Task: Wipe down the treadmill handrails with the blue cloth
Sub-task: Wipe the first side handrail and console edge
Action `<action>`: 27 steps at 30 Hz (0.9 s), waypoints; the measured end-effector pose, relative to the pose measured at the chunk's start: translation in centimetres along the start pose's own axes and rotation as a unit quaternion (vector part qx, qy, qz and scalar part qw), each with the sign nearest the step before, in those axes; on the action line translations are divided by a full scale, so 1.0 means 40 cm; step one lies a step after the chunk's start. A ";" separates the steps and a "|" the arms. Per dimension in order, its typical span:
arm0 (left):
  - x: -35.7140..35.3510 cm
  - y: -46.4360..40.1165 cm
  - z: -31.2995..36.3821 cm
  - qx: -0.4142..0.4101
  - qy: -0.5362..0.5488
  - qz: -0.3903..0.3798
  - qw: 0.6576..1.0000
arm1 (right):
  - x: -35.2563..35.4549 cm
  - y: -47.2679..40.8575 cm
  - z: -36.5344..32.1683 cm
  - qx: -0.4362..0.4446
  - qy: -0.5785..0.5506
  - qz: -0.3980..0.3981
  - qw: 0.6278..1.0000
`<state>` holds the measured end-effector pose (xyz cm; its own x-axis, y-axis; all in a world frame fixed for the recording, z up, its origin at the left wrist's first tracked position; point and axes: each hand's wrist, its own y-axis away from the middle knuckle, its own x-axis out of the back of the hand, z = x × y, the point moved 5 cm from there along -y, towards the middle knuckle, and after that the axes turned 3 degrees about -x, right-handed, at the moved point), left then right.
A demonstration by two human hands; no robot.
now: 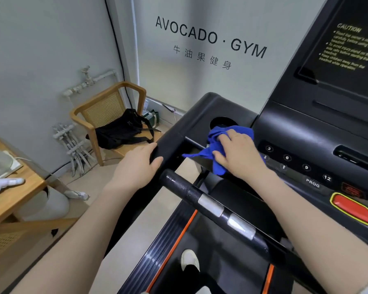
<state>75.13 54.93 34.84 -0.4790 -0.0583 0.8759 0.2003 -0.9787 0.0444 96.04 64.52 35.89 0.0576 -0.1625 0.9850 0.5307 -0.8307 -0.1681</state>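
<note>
The right hand [240,155] pressed the blue cloth [216,145] onto the treadmill console [302,132], just beside the round cup holder [221,122]. Its fingers [220,154] were curled over the bunched cloth and held it down. A loose corner of the cloth hung over the console's near edge.

The left hand [136,166] gripped the left handrail [168,145] where it joined the console. Its fingers were wrapped over the black rail and its thumb [156,161] lay across the top.

The front grip bar [210,206], with 2 shiny metal pads, ran just below the console and looked not yet wiped.

The speed buttons [287,158] sat right next to the cloth on the console, and the red stop button [352,209] was a little farther along. If the wiping hand slid that way, it could push a button by mistake. The loose corner could also snag on the console edge and pull the cloth out of the hand.
</note>
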 end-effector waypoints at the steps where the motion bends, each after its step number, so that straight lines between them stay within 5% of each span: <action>1: 0.002 0.025 -0.018 0.007 -0.007 -0.003 1.000 | 0.014 0.007 -0.003 -0.009 -0.009 0.019 1.000; 6: 0.018 0.130 -0.076 0.051 -0.067 0.012 0.996 | 0.098 0.046 -0.134 -0.098 -0.293 0.039 0.950; 9: 0.020 0.168 -0.092 0.055 -0.062 0.020 0.996 | 0.087 0.116 -0.269 -0.082 -0.133 0.100 0.983; 11: 0.015 0.182 -0.096 0.048 -0.065 0.027 0.996 | 0.017 0.157 -0.318 -0.086 -0.043 0.052 0.994; 13: 0.010 0.193 -0.095 0.037 -0.080 0.036 0.995 | -0.064 0.173 -0.323 -0.109 -0.037 -0.028 0.993; 20: 0.023 0.198 -0.088 0.023 -0.082 0.027 0.996 | -0.080 0.149 -0.342 -0.113 0.005 -0.041 0.993; 23: 0.013 0.193 -0.074 0.035 -0.108 0.013 0.993 | -0.071 0.104 -0.291 -0.136 -0.112 -0.075 0.982; 27: -0.011 0.200 -0.068 0.062 -0.130 0.026 0.989 | -0.143 0.034 -0.219 -0.195 -0.361 -0.234 0.881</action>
<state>74.64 46.59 33.51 -0.2320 -0.0404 0.9719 0.3296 -0.9433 0.0395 89.01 59.65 29.69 0.5075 0.5117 0.6933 0.3172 -0.8590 0.4018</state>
